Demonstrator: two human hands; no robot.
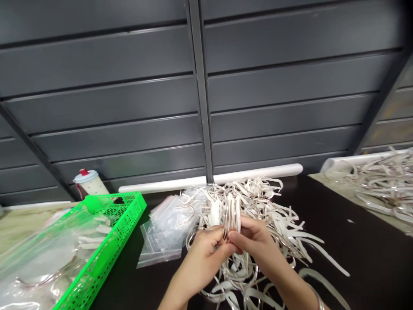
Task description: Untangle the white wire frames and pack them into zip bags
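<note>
From the head camera, the left hand [201,262] and the right hand [254,243] are holding a bundle of looped white strips [232,213] above a tangled pile of the same strips [277,224] on the dark worktop [364,258]. Both grips are pressed together, pinching the bundle between fingers and thumbs. Zip bags [164,232] are lying just left of the pile, near the rim of a green mesh crate [111,254]. To the right, the dark worktop is running out to its edge, just beside a second pile of strips [383,185].
</note>
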